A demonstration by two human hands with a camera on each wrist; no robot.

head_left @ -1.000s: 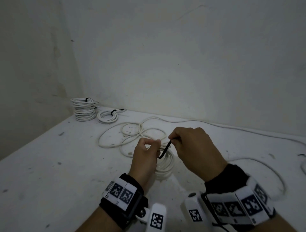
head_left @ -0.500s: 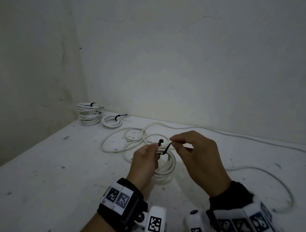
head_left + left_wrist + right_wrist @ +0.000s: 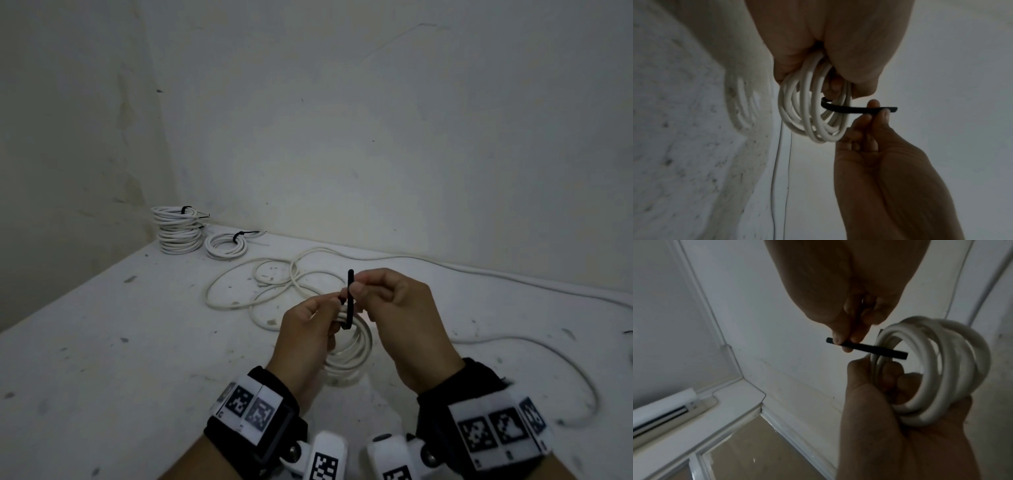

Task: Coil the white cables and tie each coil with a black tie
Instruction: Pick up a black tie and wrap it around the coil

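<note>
White coil (image 3: 356,346) gripped by left hand (image 3: 305,329) | right hand (image 3: 400,318) pinches one tie (image 3: 350,298) | tied coils: stack (image 3: 178,229), one beside (image 3: 226,245) | one loose cable (image 3: 274,291)

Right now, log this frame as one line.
step: tying coil | left hand: grips white cable coil | right hand: pinches black tie | done: two tied coils by wall

A white, scuffed desk (image 3: 102,342) sits in a corner between two bare off-white walls (image 3: 376,137), the left one stained. Light is dim. Overhead, a white-framed ceiling (image 3: 735,402) with brown panels.
</note>
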